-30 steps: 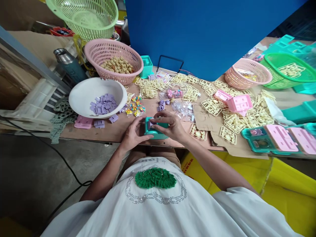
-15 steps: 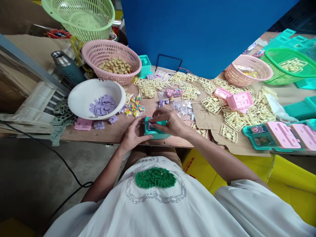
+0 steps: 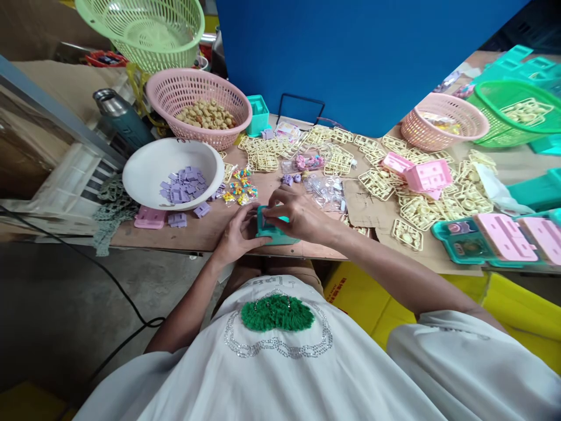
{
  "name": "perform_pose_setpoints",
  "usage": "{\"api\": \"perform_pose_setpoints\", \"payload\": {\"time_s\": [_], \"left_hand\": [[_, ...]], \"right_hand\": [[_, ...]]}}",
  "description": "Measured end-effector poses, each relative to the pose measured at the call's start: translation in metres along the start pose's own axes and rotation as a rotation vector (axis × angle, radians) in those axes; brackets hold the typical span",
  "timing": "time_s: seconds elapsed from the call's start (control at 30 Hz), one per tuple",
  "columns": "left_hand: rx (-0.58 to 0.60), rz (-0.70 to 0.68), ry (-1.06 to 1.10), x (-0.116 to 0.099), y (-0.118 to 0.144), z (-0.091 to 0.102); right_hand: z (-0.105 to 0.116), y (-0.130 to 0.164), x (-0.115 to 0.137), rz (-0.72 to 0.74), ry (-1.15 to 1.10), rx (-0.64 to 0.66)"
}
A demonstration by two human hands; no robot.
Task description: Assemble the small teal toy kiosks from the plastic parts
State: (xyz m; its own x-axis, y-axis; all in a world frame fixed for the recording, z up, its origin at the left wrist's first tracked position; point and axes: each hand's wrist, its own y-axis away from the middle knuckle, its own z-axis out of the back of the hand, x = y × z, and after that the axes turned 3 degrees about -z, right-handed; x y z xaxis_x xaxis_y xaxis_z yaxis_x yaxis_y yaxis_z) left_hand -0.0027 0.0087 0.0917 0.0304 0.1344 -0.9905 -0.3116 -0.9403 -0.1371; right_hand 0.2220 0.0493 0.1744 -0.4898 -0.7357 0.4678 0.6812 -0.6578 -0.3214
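My left hand is wrapped around the left end of a teal plastic box at the table's front edge, thumb along its near side. Above the box, my right hand has its fingers closed and pushed down into its left part. What those fingers pinch is mostly hidden by them. Just behind the hands lie small bagged yellow-and-blue pieces, purple pieces and clear plastic bags.
On the left stand a white bowl of purple parts, a pink basket and a flask. Cream part frames spread across the right, with pink boxes and teal trays. A blue panel rises behind.
My right hand has shifted slightly left and lower over the teal box, its elbow a little further out. A purplish piece seen at its fingertips before is now hardly visible. My left hand keeps its hold.
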Motion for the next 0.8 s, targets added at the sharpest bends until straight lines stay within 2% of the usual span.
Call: {"api": "perform_pose_setpoints", "payload": {"time_s": [0.2,0.4,0.6,0.7,0.8], "left_hand": [[0.015,-0.013,-0.058,-0.002,-0.001,0.002],[0.012,-0.015,-0.027,-0.002,-0.001,0.001],[0.007,0.008,-0.021,0.0,0.001,-0.001],[0.0,-0.006,-0.029,0.0,0.001,-0.001],[0.001,-0.002,-0.028,-0.001,0.001,-0.001]], "right_hand": [[0.01,-0.007,-0.01,-0.071,-0.206,0.112],[0.007,-0.01,0.006,0.029,-0.001,0.095],[-0.006,0.009,-0.01,-0.091,-0.197,-0.061],[-0.014,0.017,-0.009,-0.143,-0.257,-0.156],[-0.017,0.02,-0.005,-0.139,-0.246,-0.179]]}}
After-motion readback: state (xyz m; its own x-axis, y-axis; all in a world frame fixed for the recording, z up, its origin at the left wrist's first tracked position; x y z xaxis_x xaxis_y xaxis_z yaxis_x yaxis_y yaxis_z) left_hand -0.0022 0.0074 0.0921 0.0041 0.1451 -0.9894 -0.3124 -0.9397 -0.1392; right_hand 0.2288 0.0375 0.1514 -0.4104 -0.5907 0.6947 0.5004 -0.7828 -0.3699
